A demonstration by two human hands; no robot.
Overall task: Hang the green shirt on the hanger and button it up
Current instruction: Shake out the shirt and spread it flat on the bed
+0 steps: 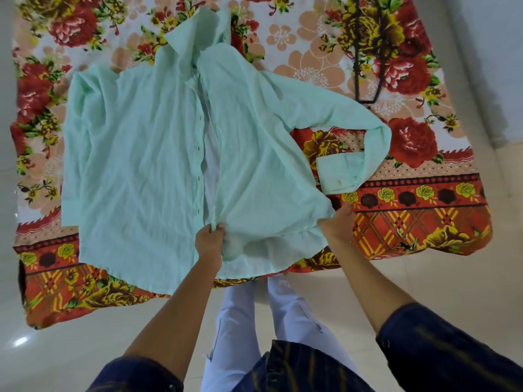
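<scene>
A pale green shirt [135, 165] lies front up and unbuttoned on a floral blanket, collar at the far end. My left hand [210, 239] pinches the lower edge of the right front panel near the placket. My right hand [338, 222] grips the same panel's hem at its outer side, and the cloth between the hands is lifted and bunched. A dark hanger [368, 52] lies on the blanket at the far right, apart from the shirt. The right sleeve [351, 168] is folded back with its cuff facing me.
The red and orange floral blanket [410, 216] covers a low surface whose near edge hangs down in front of me. Pale tiled floor [56, 357] surrounds it. My legs in light trousers [240, 321] stand at the blanket's near edge.
</scene>
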